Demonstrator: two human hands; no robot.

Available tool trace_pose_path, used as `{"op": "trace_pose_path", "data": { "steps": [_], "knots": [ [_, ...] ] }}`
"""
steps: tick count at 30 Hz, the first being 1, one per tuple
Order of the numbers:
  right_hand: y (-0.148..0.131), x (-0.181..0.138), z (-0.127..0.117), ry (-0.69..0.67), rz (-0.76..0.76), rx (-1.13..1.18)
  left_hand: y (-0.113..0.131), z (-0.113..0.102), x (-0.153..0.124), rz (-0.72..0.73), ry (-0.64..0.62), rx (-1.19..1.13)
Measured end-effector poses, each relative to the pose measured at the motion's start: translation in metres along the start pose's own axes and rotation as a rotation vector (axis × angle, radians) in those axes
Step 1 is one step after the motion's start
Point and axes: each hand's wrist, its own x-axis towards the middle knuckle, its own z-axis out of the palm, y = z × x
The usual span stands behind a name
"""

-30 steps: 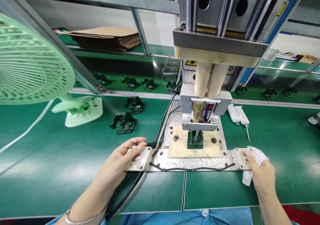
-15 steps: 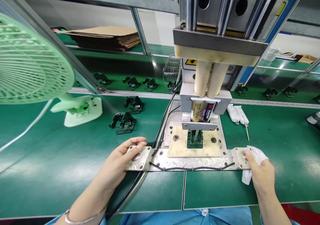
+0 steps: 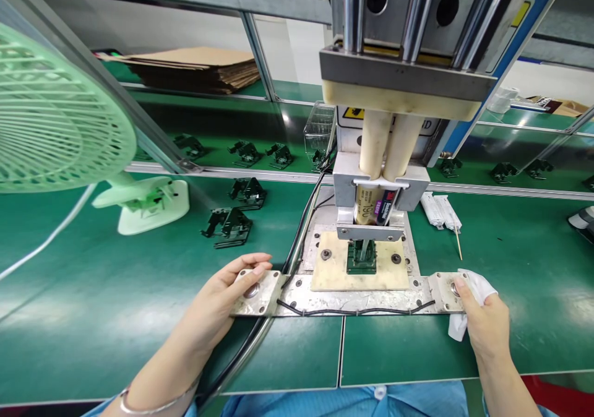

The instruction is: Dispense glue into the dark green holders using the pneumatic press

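My left hand lies on the left end of a metal base plate, its thumb resting on a round button and its fingers stretched along the plate's edge. My right hand is closed on a crumpled white cloth, its thumb on the button at the plate's right end. Between the hands stands a press machine. Its two cream rods push on a twin glue cartridge above a dark green part seated on a beige fixture block.
A green desk fan stands at the left. Black plastic parts lie on the green mat and along the conveyor behind. White nozzles and a wooden stick lie right of the machine. Black cables run down from the machine to the front edge.
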Motion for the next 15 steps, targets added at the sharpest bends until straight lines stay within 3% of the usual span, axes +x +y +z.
{"op": "trace_pose_path", "data": {
  "steps": [15],
  "knots": [
    [-0.008,-0.005,-0.001,0.001,0.0,0.004,-0.003,-0.002,0.001,-0.012,0.008,0.0]
  ]
}}
